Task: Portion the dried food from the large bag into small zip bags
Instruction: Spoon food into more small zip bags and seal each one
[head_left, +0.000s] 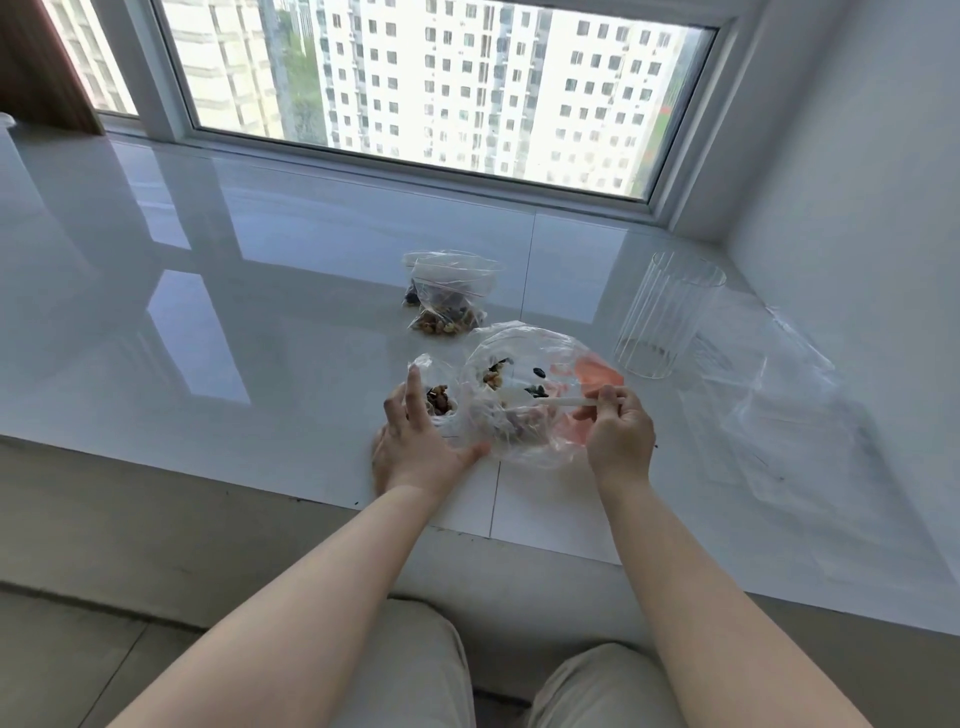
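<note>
Head view | left hand (415, 441) fingers spread beside small zip bag (439, 397) | right hand (618, 431) fingers pinching spoon (561, 401) inside large bag (524, 395)

You've got bright daylight coming through the window (441, 88) at the top of the frame. The glossy white sill (260, 291) mirrors the panes as pale blue patches in the left and centre. Shadows are soft and faint, lower frame dimmer. Buildings outside look slightly washed out. Straight edges bow toward the corners, wide-angle distortion. Focus is fair overall; fine detail looks soft.
</note>
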